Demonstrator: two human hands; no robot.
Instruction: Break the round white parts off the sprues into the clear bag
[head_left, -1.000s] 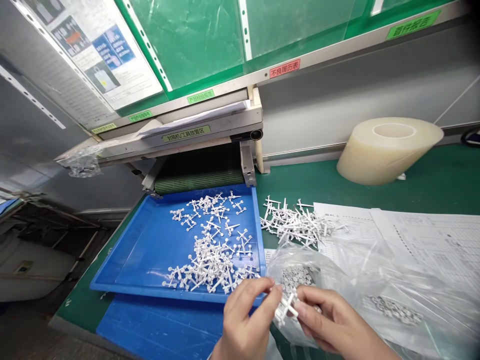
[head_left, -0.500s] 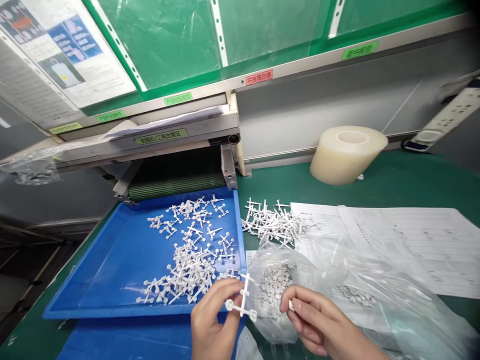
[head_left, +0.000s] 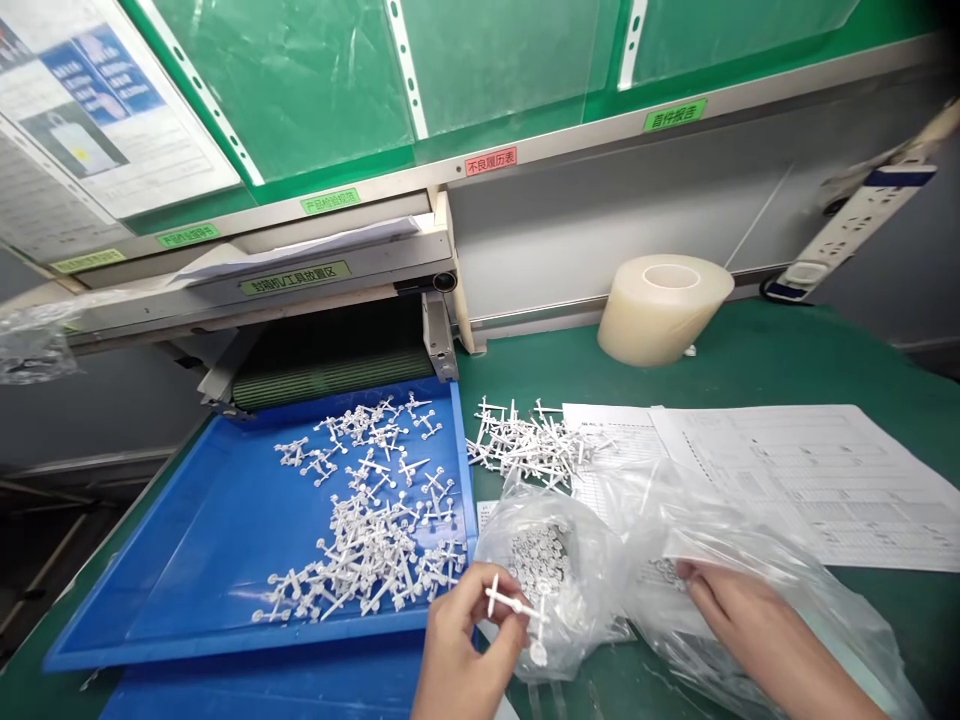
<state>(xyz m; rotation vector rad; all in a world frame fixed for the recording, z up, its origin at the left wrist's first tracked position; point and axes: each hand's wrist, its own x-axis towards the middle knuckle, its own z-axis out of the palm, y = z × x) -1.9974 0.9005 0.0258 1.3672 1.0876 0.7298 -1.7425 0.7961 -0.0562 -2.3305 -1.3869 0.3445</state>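
My left hand [head_left: 469,640] pinches a white plastic part [head_left: 517,607], a thin stem with a crossbar and a round end, between thumb and fingers. It is in front of a clear bag of small round pieces [head_left: 541,560]. At the right, my right hand [head_left: 739,605] reaches into the mouth of a second clear bag [head_left: 810,610], over small round pieces [head_left: 661,572]. The film and the hand's own back hide most of its fingers. Many white branched parts [head_left: 367,545] lie heaped in a blue tray [head_left: 195,540] to the left.
A pile of plain white stems [head_left: 525,445] lies behind the bags, beside printed sheets [head_left: 810,480]. Farther back are a big tape roll [head_left: 660,315] and a power strip [head_left: 855,225]. A conveyor belt [head_left: 330,365] ends at the tray's back edge.
My right hand has moved right, from beside the left hand to the second bag. The white part has turned in my left hand, which sits slightly farther right. The camera view has shifted.
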